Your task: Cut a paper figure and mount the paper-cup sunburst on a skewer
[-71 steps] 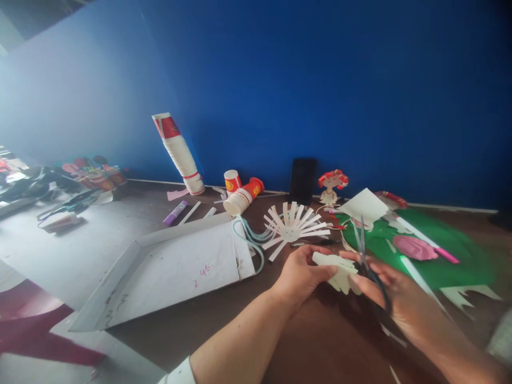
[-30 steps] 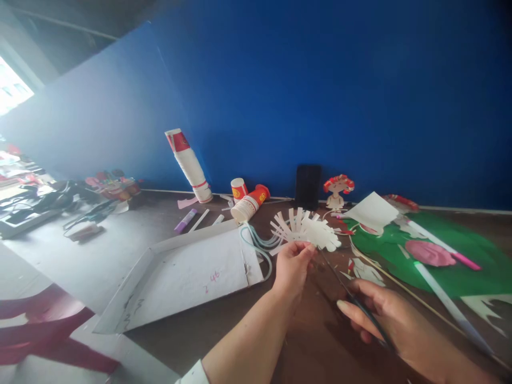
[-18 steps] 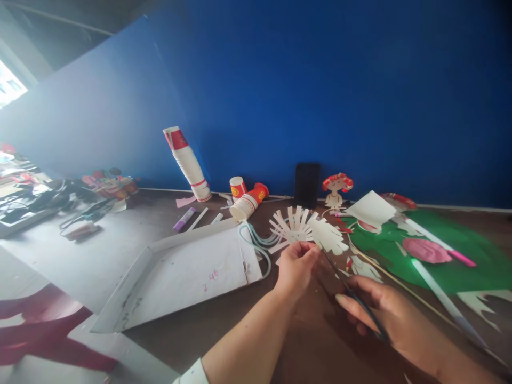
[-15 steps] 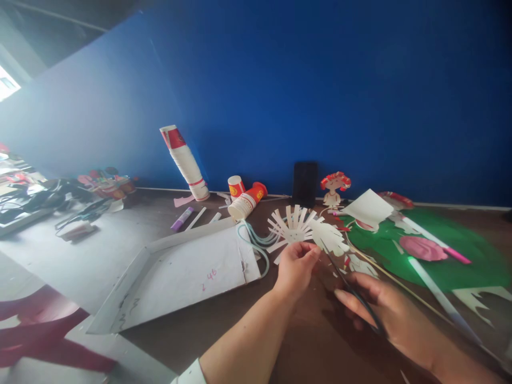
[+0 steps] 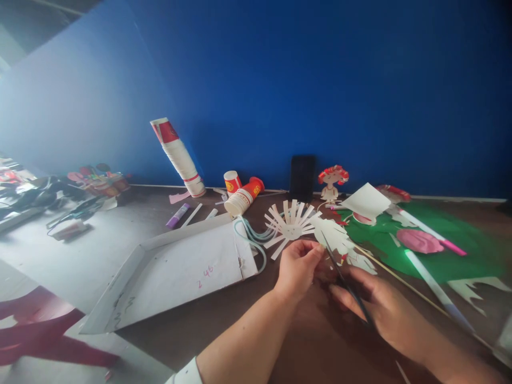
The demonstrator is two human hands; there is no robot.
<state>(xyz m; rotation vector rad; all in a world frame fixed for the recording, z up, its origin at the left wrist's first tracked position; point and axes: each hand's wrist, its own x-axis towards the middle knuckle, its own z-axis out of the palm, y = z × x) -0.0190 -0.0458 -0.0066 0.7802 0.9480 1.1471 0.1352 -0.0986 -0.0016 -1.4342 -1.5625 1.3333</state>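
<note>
My left hand (image 5: 299, 264) pinches the lower edge of a white paper cutout (image 5: 331, 234) with jagged, notched sides. Fingers of my right hand (image 5: 374, 304) are wrapped round a pair of dark scissors (image 5: 341, 274), whose blades point up and left and meet the cutout near my left fingertips. How far the blades are parted is hard to make out. Just beyond my left hand lies a white paper piece with fringe strips all round and a small drawn face (image 5: 292, 230). Another white paper scrap (image 5: 360, 261) is right of the cutout.
A shallow white box (image 5: 172, 282) lies to the left. Behind stand a leaning stack of paper cups (image 5: 180, 160), a black phone-like slab (image 5: 302, 177) and a paper figure with red curls (image 5: 331, 184). On the right, markers (image 5: 434, 233) lie over green paper (image 5: 472, 229).
The view has shifted slightly, so most things sit a little further left. The cutout has turned a little, and the scissors stay at its edge beside my left fingers.
</note>
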